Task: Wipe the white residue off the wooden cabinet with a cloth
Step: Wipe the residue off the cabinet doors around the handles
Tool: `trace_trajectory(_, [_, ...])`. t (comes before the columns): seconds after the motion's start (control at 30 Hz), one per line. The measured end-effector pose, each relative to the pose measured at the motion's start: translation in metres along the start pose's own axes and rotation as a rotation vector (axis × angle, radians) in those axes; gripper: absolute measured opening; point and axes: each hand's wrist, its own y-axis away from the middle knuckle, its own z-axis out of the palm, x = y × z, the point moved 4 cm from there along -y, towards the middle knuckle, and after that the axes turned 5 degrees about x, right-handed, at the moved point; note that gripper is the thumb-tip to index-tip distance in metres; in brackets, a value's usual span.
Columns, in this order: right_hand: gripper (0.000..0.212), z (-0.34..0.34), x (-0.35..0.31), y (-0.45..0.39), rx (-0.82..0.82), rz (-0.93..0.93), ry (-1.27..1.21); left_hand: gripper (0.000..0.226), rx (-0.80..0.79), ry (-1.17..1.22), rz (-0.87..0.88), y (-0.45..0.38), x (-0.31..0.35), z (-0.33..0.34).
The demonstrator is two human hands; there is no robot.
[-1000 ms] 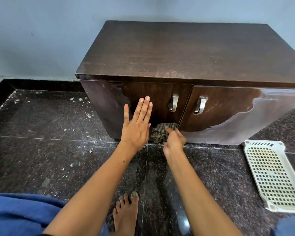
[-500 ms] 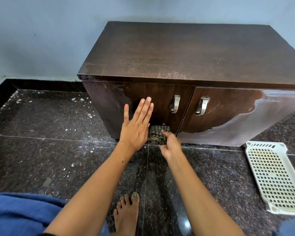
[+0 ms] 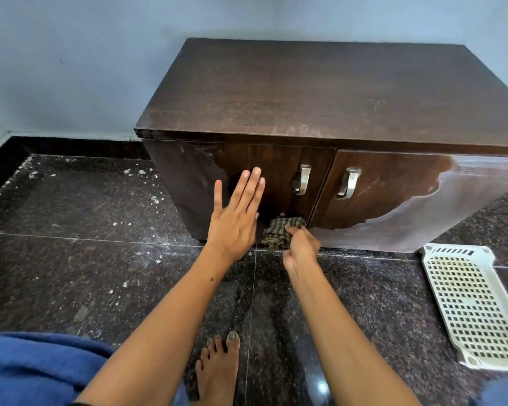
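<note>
While the left hand [image 3: 232, 227] lies flat-fingered on the cabinet [image 3: 276, 177] door, right hand [image 3: 301, 247] fingers bunch the cloth [image 3: 280, 231]: soft, light, best gripped wadded.

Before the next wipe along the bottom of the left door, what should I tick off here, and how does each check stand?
1. Cloth in the grip of the right hand: ok, fingers curl round it.
2. Cloth against the left door, low down: ok.
3. Left hand flat with fingers straight at that door: ok; firm contact cannot tell.
4. Both doors shut: ok, as far as the gap shows.
5. White residue gone: not ok; a large patch remains on the right door.
6. Tray out of the way: ok, it lies on the floor to the right.
</note>
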Motion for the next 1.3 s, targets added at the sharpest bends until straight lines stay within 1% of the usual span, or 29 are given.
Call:
trace_trajectory(0.07, [0.014, 0.002, -0.004, 0.004, 0.009, 0.027, 0.018, 0.063, 0.003, -0.006, -0.003, 0.000, 0.000, 0.000])
trace_trajectory(0.17, [0.019, 0.003, -0.013, 0.012, 0.017, 0.068, 0.010, 0.063, 0.005, -0.005, 0.001, 0.001, 0.001, -0.002])
trace_trajectory(0.23, [0.008, 0.005, -0.016, 0.020, -0.038, 0.060, 0.006, 0.063, 0.010, -0.007, 0.002, 0.001, 0.001, -0.002])
trace_trajectory(0.27, [0.012, 0.007, -0.016, 0.021, -0.065, 0.049, -0.006, 0.063, 0.013, -0.008, 0.002, 0.000, 0.001, -0.002])
trace_trajectory(0.3, [0.023, 0.007, -0.015, 0.023, -0.083, 0.036, 0.000, 0.063, 0.013, -0.005, 0.002, 0.000, 0.000, -0.002])
trace_trajectory(0.33, [0.030, 0.007, -0.013, 0.021, -0.090, 0.025, 0.010, 0.062, 0.011, 0.000, 0.003, -0.001, 0.000, -0.002])
trace_trajectory(0.37, [0.028, 0.007, -0.010, 0.020, -0.090, 0.029, 0.015, 0.062, 0.008, 0.004, 0.004, -0.001, 0.000, -0.002])
trace_trajectory(0.43, [0.013, 0.008, -0.005, 0.018, -0.073, 0.077, 0.011, 0.062, 0.006, 0.007, 0.006, 0.000, 0.000, -0.003])
trace_trajectory(0.47, [0.015, 0.008, -0.004, 0.015, -0.059, 0.098, 0.029, 0.063, 0.007, 0.008, 0.005, 0.001, 0.000, -0.003])
trace_trajectory(0.53, [0.008, 0.011, -0.002, 0.009, -0.061, 0.128, 0.058, 0.063, 0.011, 0.012, 0.007, 0.001, -0.001, -0.004])
trace_trajectory(0.6, [0.027, 0.015, 0.001, 0.007, -0.107, 0.169, 0.080, 0.063, 0.015, 0.009, 0.012, 0.000, -0.002, -0.004])
trace_trajectory(0.67, [0.035, 0.018, 0.000, 0.006, -0.137, 0.180, 0.080, 0.062, 0.021, 0.009, 0.016, 0.000, -0.002, -0.004])
trace_trajectory(0.73, [0.034, 0.016, -0.004, 0.009, -0.138, 0.168, 0.007, 0.062, 0.017, 0.006, 0.022, 0.001, -0.002, -0.004])
trace_trajectory(0.87, [0.024, 0.007, -0.015, 0.020, -0.150, 0.046, -0.193, 0.064, 0.025, -0.003, 0.034, -0.001, -0.004, -0.005])
trace_trajectory(0.97, [0.031, 0.004, -0.013, 0.025, -0.123, -0.022, -0.194, 0.064, 0.029, 0.004, 0.029, 0.002, -0.007, -0.005])
trace_trajectory(1.03, [0.034, 0.008, -0.006, 0.024, -0.090, 0.004, -0.158, 0.065, 0.032, 0.019, -0.001, 0.005, -0.011, -0.003])
trace_trajectory(1.13, [0.013, 0.016, 0.000, 0.022, -0.086, 0.076, -0.078, 0.066, 0.038, 0.023, -0.045, 0.009, -0.017, -0.002])
trace_trajectory(1.17, [0.013, 0.018, 0.000, 0.019, -0.088, 0.092, -0.058, 0.066, 0.038, 0.022, -0.057, 0.010, -0.019, -0.002])
trace_trajectory(1.27, [0.034, 0.019, -0.005, 0.014, -0.122, 0.119, -0.112, 0.065, 0.033, 0.015, -0.100, 0.014, -0.025, 0.000])
trace_trajectory(1.3, [0.034, 0.016, -0.008, 0.014, -0.126, 0.123, -0.148, 0.065, 0.035, 0.011, -0.115, 0.016, -0.027, 0.001])
